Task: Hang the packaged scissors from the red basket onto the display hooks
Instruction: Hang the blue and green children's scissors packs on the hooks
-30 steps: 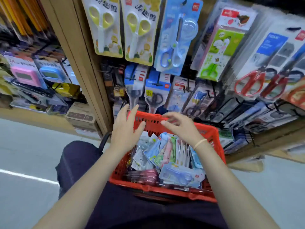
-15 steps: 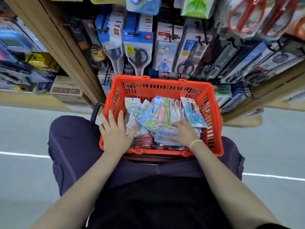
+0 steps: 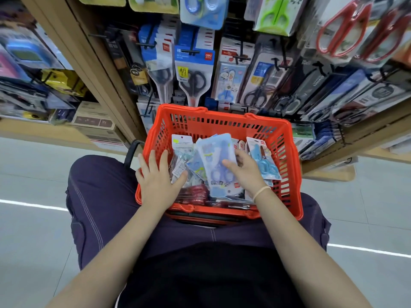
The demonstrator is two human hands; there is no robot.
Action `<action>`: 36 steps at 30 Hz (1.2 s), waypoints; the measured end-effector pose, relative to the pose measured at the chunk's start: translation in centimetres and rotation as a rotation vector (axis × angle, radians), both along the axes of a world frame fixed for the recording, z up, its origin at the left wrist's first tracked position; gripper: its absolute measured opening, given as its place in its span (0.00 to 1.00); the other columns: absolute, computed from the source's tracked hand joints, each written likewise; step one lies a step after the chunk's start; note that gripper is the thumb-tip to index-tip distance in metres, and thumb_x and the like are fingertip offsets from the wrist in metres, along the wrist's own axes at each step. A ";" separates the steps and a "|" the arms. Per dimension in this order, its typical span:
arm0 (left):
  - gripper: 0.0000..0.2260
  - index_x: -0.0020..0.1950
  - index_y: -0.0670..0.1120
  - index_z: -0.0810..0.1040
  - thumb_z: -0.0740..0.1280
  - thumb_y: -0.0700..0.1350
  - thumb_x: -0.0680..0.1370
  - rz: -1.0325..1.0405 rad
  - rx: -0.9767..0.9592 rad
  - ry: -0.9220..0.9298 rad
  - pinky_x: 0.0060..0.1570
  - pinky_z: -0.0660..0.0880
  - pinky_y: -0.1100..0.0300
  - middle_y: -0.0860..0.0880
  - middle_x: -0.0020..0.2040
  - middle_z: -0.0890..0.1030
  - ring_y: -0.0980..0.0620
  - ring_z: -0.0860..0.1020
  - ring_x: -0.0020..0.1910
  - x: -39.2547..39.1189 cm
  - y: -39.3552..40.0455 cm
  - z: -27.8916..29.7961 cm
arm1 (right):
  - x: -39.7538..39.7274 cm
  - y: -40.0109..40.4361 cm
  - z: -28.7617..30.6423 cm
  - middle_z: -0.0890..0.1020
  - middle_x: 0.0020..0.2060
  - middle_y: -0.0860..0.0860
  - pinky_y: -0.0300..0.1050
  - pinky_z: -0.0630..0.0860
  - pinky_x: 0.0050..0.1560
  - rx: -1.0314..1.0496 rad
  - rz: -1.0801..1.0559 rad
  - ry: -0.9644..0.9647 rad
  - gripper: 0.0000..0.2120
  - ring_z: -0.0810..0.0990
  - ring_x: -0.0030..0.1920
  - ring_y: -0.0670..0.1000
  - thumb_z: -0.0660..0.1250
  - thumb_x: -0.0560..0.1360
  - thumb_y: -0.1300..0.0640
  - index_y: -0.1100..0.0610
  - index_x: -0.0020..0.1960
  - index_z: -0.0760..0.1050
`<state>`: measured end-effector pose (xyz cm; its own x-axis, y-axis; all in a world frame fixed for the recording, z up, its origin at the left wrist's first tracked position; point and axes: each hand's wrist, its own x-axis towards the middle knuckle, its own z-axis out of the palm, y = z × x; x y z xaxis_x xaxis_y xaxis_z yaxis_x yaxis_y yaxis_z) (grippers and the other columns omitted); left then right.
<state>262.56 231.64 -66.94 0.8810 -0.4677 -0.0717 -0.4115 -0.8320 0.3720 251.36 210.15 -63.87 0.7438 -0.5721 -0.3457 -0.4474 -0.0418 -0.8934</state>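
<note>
The red basket (image 3: 287,156) rests on my lap, filled with several packaged scissors. My right hand (image 3: 246,172) grips a pale blue scissors pack (image 3: 216,161), thumb on its front, and tilts it up out of the pile. My left hand (image 3: 156,176) rests flat on the basket's left rim, fingers straight, its thumb touching clear packs (image 3: 181,165). Another blue scissors pack (image 3: 263,160) leans at the right side. Display hooks (image 3: 189,51) with hanging scissors fill the wall above the basket.
A wooden shelf post (image 3: 89,63) stands left of the hooks, with cardboard boxes (image 3: 93,118) at its foot. A wooden base ledge (image 3: 329,174) juts out at the right. Grey floor with a white line (image 3: 33,204) lies on both sides.
My head has tipped down, so the basket fills more of the view. My right hand has lifted the pale blue pack up from the pile. The left hand stayed on the rim.
</note>
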 end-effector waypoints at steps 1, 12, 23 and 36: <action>0.43 0.79 0.44 0.67 0.54 0.71 0.74 0.005 -0.051 0.017 0.73 0.54 0.30 0.37 0.79 0.63 0.31 0.53 0.81 0.1 -0.1 0.2 | 0.3 0.1 0.4 0.84 0.53 0.51 0.50 0.78 0.56 0.098 -0.049 -0.059 0.08 0.82 0.53 0.50 0.69 0.80 0.59 0.56 0.58 0.77; 0.14 0.66 0.50 0.81 0.71 0.46 0.80 0.116 -0.889 1.166 0.62 0.78 0.47 0.47 0.60 0.85 0.44 0.83 0.61 -0.4 -3.8 6.7 | 2.5 2.8 2.3 0.83 0.54 0.62 0.52 0.81 0.51 0.465 -0.186 -0.195 0.07 0.84 0.48 0.55 0.67 0.81 0.57 0.59 0.56 0.74; 0.17 0.63 0.52 0.82 0.77 0.46 0.75 0.140 -0.791 1.125 0.64 0.76 0.46 0.52 0.57 0.86 0.49 0.84 0.59 0.3 -8.6 5.1 | -2.1 -5.1 0.5 0.81 0.52 0.44 0.35 0.71 0.55 -0.072 -0.301 -0.014 0.10 0.79 0.53 0.42 0.68 0.80 0.53 0.55 0.60 0.78; 0.09 0.56 0.52 0.82 0.73 0.41 0.78 0.290 -0.693 1.151 0.51 0.77 0.54 0.50 0.54 0.87 0.52 0.85 0.52 -0.3 -12.3 0.8 | -3.8 -8.5 -8.3 0.76 0.62 0.60 0.39 0.65 0.60 -0.187 -0.214 0.309 0.13 0.74 0.64 0.60 0.65 0.80 0.63 0.61 0.65 0.78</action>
